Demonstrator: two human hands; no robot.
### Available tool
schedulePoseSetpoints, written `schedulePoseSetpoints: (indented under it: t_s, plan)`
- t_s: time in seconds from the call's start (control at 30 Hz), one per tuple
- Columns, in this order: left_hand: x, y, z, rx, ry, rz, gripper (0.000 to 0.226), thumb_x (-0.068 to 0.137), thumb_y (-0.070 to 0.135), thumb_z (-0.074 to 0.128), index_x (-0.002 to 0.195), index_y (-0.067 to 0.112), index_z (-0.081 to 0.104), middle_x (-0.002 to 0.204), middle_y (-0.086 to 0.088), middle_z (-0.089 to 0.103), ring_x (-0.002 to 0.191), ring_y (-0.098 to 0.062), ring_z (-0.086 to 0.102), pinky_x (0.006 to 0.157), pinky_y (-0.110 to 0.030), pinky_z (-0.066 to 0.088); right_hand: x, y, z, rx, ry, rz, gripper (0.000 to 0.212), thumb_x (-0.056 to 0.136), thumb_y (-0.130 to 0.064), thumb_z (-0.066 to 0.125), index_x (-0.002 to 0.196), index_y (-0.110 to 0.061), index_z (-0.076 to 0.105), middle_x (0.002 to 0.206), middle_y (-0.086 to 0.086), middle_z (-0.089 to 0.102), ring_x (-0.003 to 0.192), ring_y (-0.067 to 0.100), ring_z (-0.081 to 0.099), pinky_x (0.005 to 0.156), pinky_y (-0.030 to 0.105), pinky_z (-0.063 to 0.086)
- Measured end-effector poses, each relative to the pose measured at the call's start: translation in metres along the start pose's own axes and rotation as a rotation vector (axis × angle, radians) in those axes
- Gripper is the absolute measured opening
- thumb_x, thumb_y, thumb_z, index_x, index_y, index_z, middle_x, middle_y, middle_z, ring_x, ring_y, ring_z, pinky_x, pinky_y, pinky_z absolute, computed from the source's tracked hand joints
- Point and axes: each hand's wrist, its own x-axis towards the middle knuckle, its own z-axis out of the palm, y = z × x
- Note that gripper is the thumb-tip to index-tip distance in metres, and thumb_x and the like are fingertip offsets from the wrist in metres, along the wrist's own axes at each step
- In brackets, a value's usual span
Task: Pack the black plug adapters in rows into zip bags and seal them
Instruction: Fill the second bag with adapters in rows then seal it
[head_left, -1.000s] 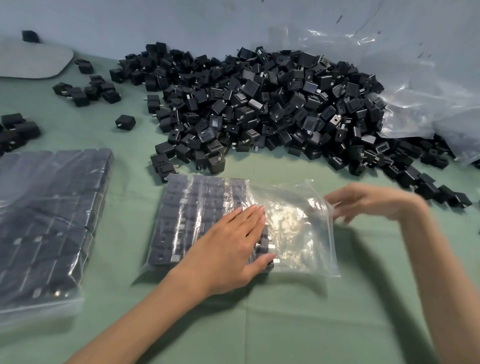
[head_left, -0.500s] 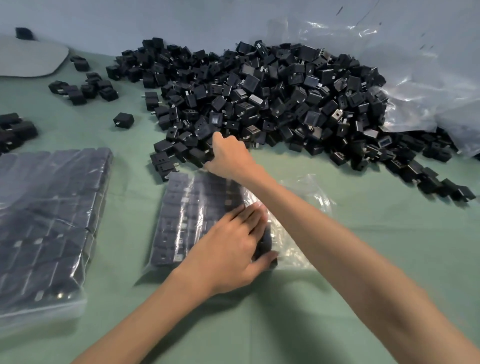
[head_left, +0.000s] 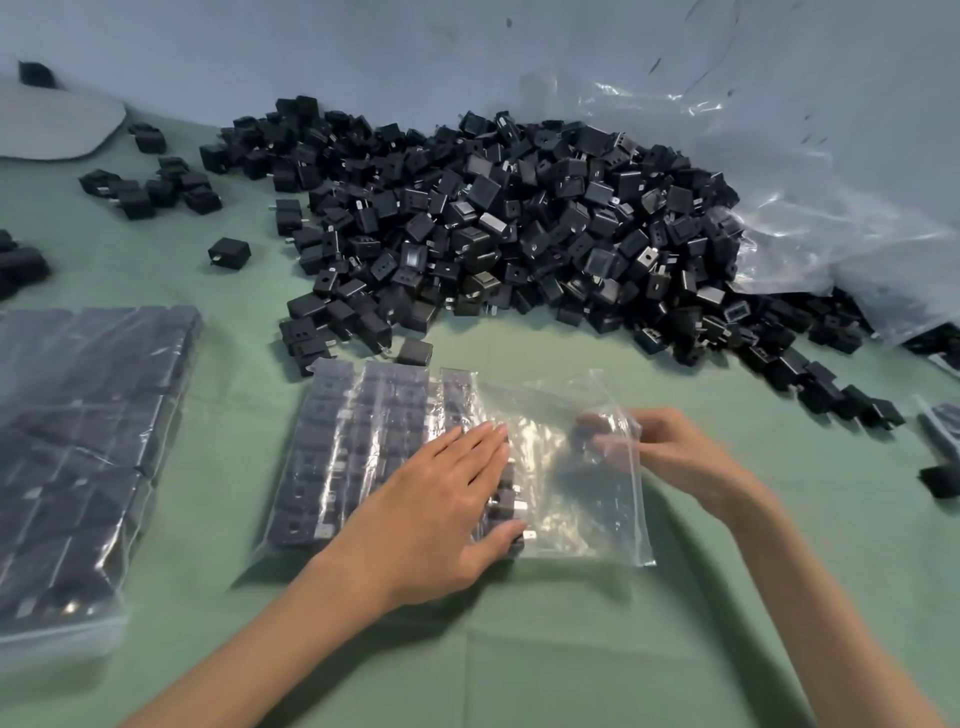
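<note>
Back from the loose pile, where it was reaching half a second ago, the right hand (head_left: 675, 452) is now working at the open mouth of the zip bag (head_left: 587, 519). Its fingers are reaching inside the clear plastic and pinching a black adapter (head_left: 589, 434), which is showing only as a dark blur through the film. The left hand (head_left: 436, 499) is lying where it was, flat on top of the bag with fingers straight and together, pressing down on the packed rows (head_left: 358, 441) of adapters filling the bag's left part. Its thumb is resting against the near end of the last row, where metal prongs are sticking out toward the bag's right part. The bag is lying flat on the green cloth (head_left: 519, 649), just in front of the big pile of adapters (head_left: 519, 223), which is running up against a crumpled clear plastic sheet (head_left: 831, 234) on the right. Filled bags (head_left: 78, 441) are sitting at the left edge, apart from the bag being packed, and a few stray adapters (head_left: 150, 187) are lying beyond them near a grey pad (head_left: 52, 124). Any marks on the adapters are showing too small to read.
</note>
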Motion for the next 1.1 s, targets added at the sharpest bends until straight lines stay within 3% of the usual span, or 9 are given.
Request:
schedulePoseSetpoints:
  t_s: [0.2, 0.33, 0.43, 0.6, 0.77, 0.87, 0.97, 1.03, 1.1]
  plan:
    - [0.0, 0.002, -0.003, -0.047, 0.015, -0.001, 0.074, 0.097, 0.06, 0.014, 0.151, 0.01, 0.02, 0.16, -0.004, 0.012, 0.148, -0.014, 0.011, 0.121, -0.033, 0.007, 0.045, -0.019, 0.06, -0.13, 0.093, -0.265, 0.02, 0.093, -0.023, 0.059, 0.109, -0.025, 0.071, 0.109, -0.01, 0.071, 0.1, 0.006, 0.067, 0.088, 0.019, 0.052]
    - [-0.001, 0.0, -0.001, -0.075, 0.028, -0.014, 0.074, 0.096, 0.062, 0.015, 0.151, 0.013, 0.011, 0.162, -0.003, 0.0, 0.149, -0.012, -0.001, 0.121, -0.033, 0.007, 0.055, -0.015, 0.073, -0.182, 0.17, -0.333, 0.019, 0.093, -0.027, 0.058, 0.108, -0.033, 0.068, 0.101, -0.016, 0.07, 0.091, -0.003, 0.066, 0.077, 0.014, 0.052]
    - [0.0, -0.001, 0.001, -0.098, 0.03, -0.036, 0.076, 0.093, 0.066, 0.013, 0.15, 0.017, -0.002, 0.161, 0.001, -0.009, 0.147, -0.008, -0.015, 0.12, -0.032, -0.005, 0.059, -0.01, 0.072, -0.339, 0.097, -0.351, 0.026, 0.097, -0.028, 0.05, 0.121, -0.031, 0.058, 0.112, -0.018, 0.06, 0.099, -0.015, 0.054, 0.087, 0.014, 0.045]
    - [0.008, -0.009, -0.008, -0.34, -0.075, -0.2, 0.085, 0.083, 0.079, 0.015, 0.147, 0.029, -0.012, 0.154, 0.017, -0.021, 0.137, 0.008, -0.027, 0.112, -0.019, -0.015, 0.051, -0.01, 0.073, 0.014, 0.039, -0.29, 0.033, 0.088, -0.036, 0.059, 0.114, -0.016, 0.063, 0.103, -0.013, 0.07, 0.095, 0.005, 0.068, 0.079, 0.021, 0.055]
    - [0.027, -0.007, -0.01, -0.036, -0.137, -0.183, 0.084, 0.091, 0.068, 0.012, 0.151, 0.012, -0.009, 0.16, 0.0, -0.014, 0.146, -0.009, -0.015, 0.11, -0.024, -0.013, 0.053, -0.01, 0.064, -0.078, 0.089, -0.177, 0.025, 0.092, -0.018, 0.06, 0.111, -0.005, 0.069, 0.11, 0.015, 0.068, 0.107, 0.032, 0.062, 0.096, 0.048, 0.047]
    - [0.029, -0.001, -0.005, -0.013, -0.126, -0.197, 0.077, 0.091, 0.066, 0.004, 0.141, 0.013, -0.021, 0.157, -0.004, -0.02, 0.144, -0.013, -0.02, 0.113, -0.028, -0.016, 0.041, -0.013, 0.049, 0.055, -0.184, -0.133, 0.03, 0.097, -0.005, 0.048, 0.124, -0.012, 0.058, 0.111, 0.001, 0.07, 0.098, 0.01, 0.067, 0.082, 0.024, 0.052]
    - [0.028, 0.0, -0.002, -0.037, -0.117, -0.199, 0.076, 0.087, 0.067, -0.001, 0.139, 0.015, -0.023, 0.155, -0.002, -0.024, 0.142, -0.011, -0.023, 0.112, -0.029, -0.019, 0.021, -0.019, -0.011, -0.149, -0.354, 0.035, 0.03, 0.094, -0.002, 0.055, 0.119, -0.014, 0.064, 0.108, -0.004, 0.071, 0.09, 0.0, 0.067, 0.074, 0.011, 0.049]
    - [0.029, -0.001, 0.002, -0.035, -0.102, -0.198, 0.076, 0.087, 0.066, -0.001, 0.139, 0.015, -0.023, 0.155, -0.002, -0.023, 0.144, -0.012, -0.021, 0.111, -0.03, -0.021, 0.018, -0.035, -0.048, -0.306, -0.076, 0.07, 0.019, 0.09, -0.007, 0.063, 0.096, -0.022, 0.072, 0.093, -0.001, 0.075, 0.075, 0.006, 0.069, 0.064, 0.012, 0.05]
    - [0.03, -0.002, 0.005, -0.045, -0.08, -0.192, 0.075, 0.09, 0.065, 0.004, 0.14, 0.014, -0.021, 0.157, -0.004, -0.019, 0.145, -0.014, -0.019, 0.111, -0.03, -0.02, 0.032, -0.06, -0.052, -0.399, 0.427, 0.008, 0.013, 0.09, -0.019, 0.063, 0.082, -0.027, 0.068, 0.089, 0.002, 0.072, 0.078, 0.017, 0.067, 0.068, 0.028, 0.053]
